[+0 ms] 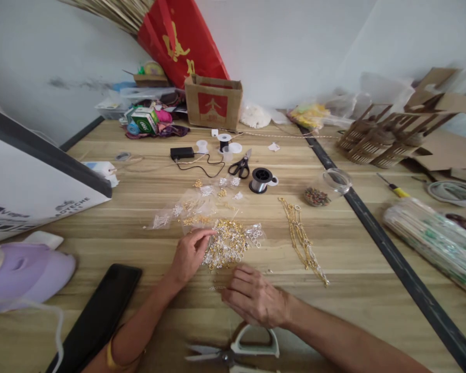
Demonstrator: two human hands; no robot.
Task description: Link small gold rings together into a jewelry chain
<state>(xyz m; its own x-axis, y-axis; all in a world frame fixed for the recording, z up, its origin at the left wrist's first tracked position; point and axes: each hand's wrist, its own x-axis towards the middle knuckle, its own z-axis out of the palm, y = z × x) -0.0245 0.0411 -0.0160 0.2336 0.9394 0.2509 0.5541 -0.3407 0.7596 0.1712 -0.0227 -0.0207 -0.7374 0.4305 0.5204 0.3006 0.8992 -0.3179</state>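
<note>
A heap of small gold and silver jewelry beads (227, 241) lies on the wooden table. At its left edge rests my left hand (189, 255), index finger stretched over the beads and thumb apart from it. My right hand (254, 295) is closed, fingers curled down, just in front of the heap. A short thin silver chain (216, 288) runs out from its fingertips, which are partly hidden. Below that hand lies a pair of scissors (225, 357) with pale handles, blades pointing left. Gold and silver chains (301, 238) lie to the right.
Small bags of findings (194, 207) sit behind the heap. Farther back are a wire spool (260, 180) and black scissors (241, 166). A jar with beads (317, 196) lies right. A black phone (101, 311) and a purple device (31, 274) are at left.
</note>
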